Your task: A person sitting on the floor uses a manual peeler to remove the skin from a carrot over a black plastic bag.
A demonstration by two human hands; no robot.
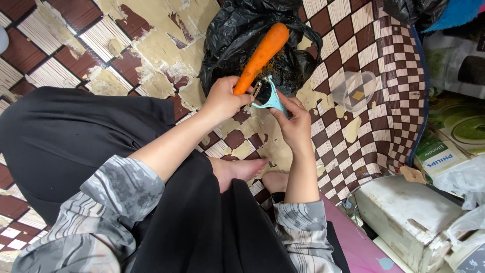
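My left hand grips the thick end of a long orange carrot, which points up and away over an open black plastic bag. Orange peelings lie inside the bag under the carrot. My right hand holds a light blue peeler, its blade against the carrot just above my left fingers. Both forearms reach out from grey patterned sleeves, and I sit on the floor in black clothing with my bare feet below my hands.
A worn brown-and-cream chequered floor mat with flaking patches lies underneath. A clear plastic lid rests to the right of the bag. A scuffed white box, a green appliance carton and plastic bags crowd the right edge.
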